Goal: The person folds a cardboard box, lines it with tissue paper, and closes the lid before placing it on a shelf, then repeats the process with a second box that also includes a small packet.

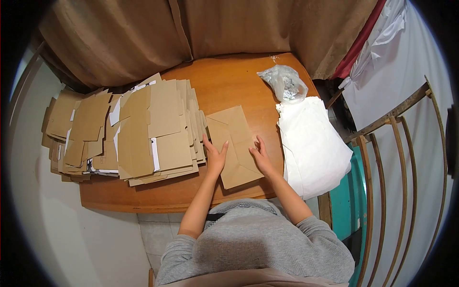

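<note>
A folded brown cardboard piece [234, 143] with diagonal creases lies on the wooden table in front of me. My left hand [216, 159] rests at its left edge, with thumb and index finger spread apart. On the opposite edge is my right hand [261, 157], its thumb over the cardboard and its fingers parted. Neither hand is wrapped round the piece; whether some fingertips are under its edges cannot be made out.
Stacks of flat brown cardboard boxes [136, 138] cover the left of the table [220, 81]. On the right lie a pile of white sheets [313, 143] and a clear plastic bag [287, 83]. A wooden rack [399, 138] stands beyond, and a brown curtain [229, 28] hangs behind.
</note>
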